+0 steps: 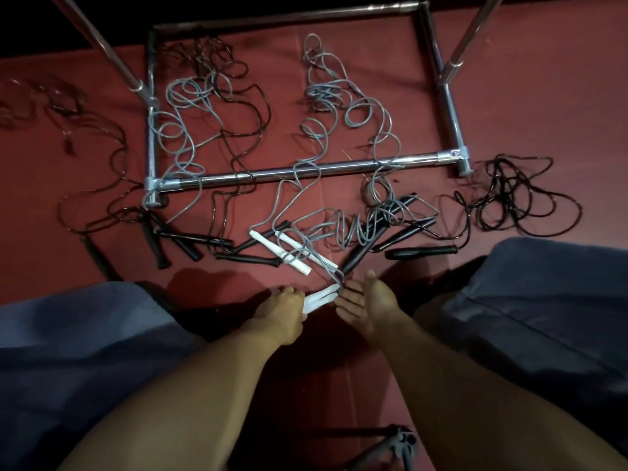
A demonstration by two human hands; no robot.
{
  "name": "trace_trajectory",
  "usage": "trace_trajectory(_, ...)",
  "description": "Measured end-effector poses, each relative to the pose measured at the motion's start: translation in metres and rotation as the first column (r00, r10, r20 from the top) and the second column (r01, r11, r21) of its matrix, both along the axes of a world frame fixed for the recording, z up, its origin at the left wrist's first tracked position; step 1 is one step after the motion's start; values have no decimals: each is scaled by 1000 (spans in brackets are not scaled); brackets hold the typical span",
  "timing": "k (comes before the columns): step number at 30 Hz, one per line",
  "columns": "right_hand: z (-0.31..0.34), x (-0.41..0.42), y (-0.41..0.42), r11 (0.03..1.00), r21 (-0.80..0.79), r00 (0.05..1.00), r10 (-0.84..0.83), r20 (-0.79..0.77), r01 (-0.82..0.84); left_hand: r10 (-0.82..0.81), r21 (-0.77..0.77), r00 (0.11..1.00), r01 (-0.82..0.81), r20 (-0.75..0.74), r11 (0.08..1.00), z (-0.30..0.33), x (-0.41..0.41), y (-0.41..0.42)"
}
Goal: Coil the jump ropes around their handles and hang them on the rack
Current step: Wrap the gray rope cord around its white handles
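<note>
White paired plastic handles (317,300) gripped by left hand (283,309); right hand (365,302) open alongside. Chrome tube rack (306,171) beyond bears nothing; tangled grey and black ropes (353,130) remain uncoiled.

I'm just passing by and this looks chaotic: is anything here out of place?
Yes. The grey ropes and black ropes lie uncoiled and tangled on the red floor, some draped over the rack's base bar. None hangs there. The left hand holds a pair of white handles.
</note>
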State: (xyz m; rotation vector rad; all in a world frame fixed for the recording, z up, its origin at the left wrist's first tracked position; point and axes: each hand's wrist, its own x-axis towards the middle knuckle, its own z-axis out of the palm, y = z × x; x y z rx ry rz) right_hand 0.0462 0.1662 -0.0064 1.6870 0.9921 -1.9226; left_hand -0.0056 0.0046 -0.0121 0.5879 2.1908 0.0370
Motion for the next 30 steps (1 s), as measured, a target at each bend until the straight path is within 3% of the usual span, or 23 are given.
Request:
trace_trajectory(4, 29, -5, 0, 995, 60, 995, 85, -60, -82, 55, 65, 982, -68, 182, 996, 39, -7, -3)
trace_trajectory(7, 64, -23, -2, 995, 65, 983, 90, -160, -80, -53, 166, 980, 20, 194, 986, 99, -24, 6)
trace_trajectory(11, 136, -67, 12, 979, 188, 926, 143, -348, -81, -94, 271, 995, 95, -18, 958, 205, -65, 12)
trace_trajectory(14, 241, -97, 21, 918, 380, 788, 318, -528, -116, -85, 319, 965, 164, -246, 933, 297, -96, 5)
trace_trajectory(17, 338, -120, 31, 737, 665, 608, 586, -536, -124, 19, 461, 934, 159, -357, 873, 377, -116, -5)
trace_trajectory(19, 384, -129, 36, 576, 810, 471, 748, -468, -109, 133, 611, 931, 111, -339, 784, 406, -122, -13)
trace_trajectory(21, 406, -128, 42, 271, 958, 381, 899, -218, -90, 189, 684, 929, 87, -318, 724, 420, -123, -17)
trace_trajectory(23, 413, -120, 50, -13, 991, 286, 957, 50, -132, 162, 632, 905, 138, -394, 762, 427, -122, -15)
trace_trajectory(26, 418, -113, 56, -128, 916, 90, 981, 174, -379, 166, 625, 884, 166, -438, 763, 436, -119, -6)
trace_trajectory(28, 420, -117, 58, -174, 928, 104, 970, 219, -330, 231, 683, 892, 110, -388, 722, 436, -118, -4)
trace_trajectory(30, 418, -119, 56, -244, 953, 165, 948, 273, -178, 298, 729, 894, 45, -335, 683, 435, -120, -7)
